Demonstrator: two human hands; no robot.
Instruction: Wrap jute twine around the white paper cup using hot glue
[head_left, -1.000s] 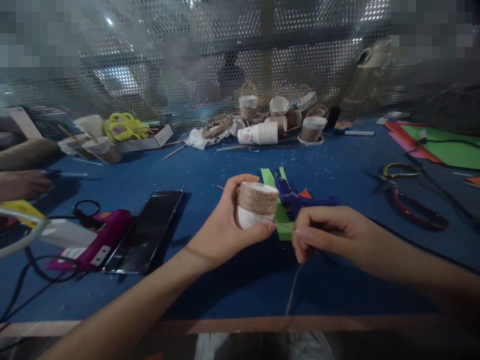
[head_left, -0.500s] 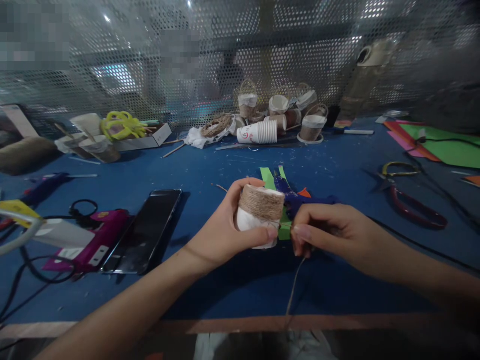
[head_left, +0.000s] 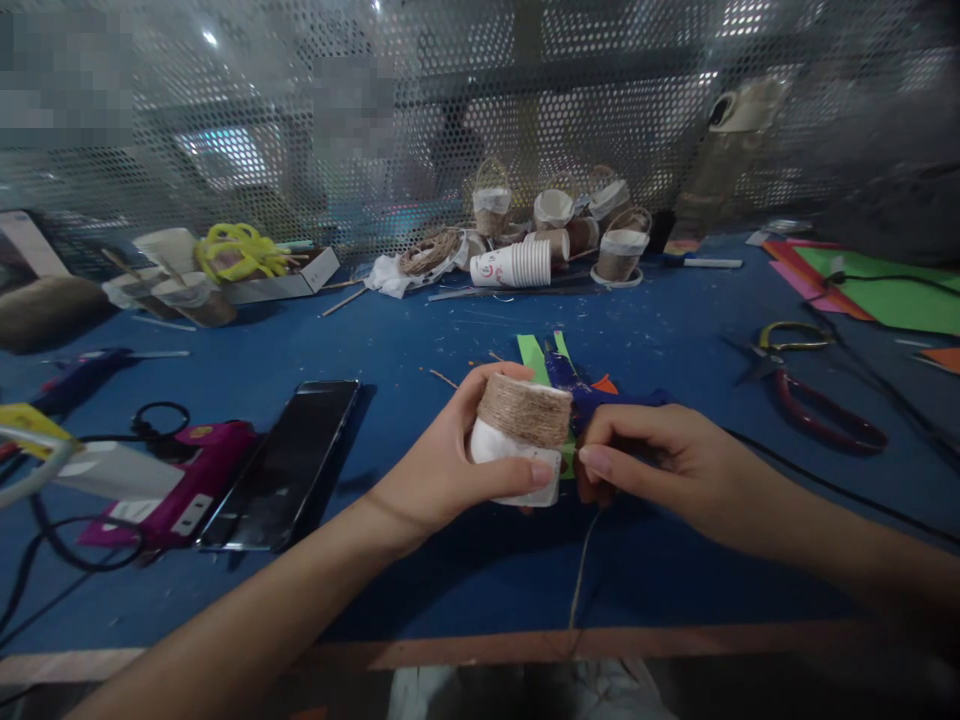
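A small white paper cup (head_left: 499, 446), tilted above the table, has a wide band of jute twine (head_left: 525, 410) wound around its upper part. My left hand (head_left: 465, 455) grips it, thumb across the front and fingers behind. Just right of the cup, my right hand (head_left: 637, 455) pinches the loose twine (head_left: 581, 570), which hangs down past the table's front edge. Behind the hands lie a blue glue gun (head_left: 566, 375) and green paper strips (head_left: 531, 352), partly hidden by the cup and my right hand.
A phone (head_left: 281, 465) and a magenta power strip (head_left: 180, 490) lie to the left. Red-and-yellow-handled scissors (head_left: 817, 410) rest at right, with coloured paper (head_left: 892, 285) beyond. Along the back stand several twine-wrapped cups (head_left: 621, 255) and a stack of paper cups (head_left: 514, 265).
The cup has turned and tipped slightly in my left hand. My right hand has shifted a little left, still pinching the twine. The view has moved slightly.
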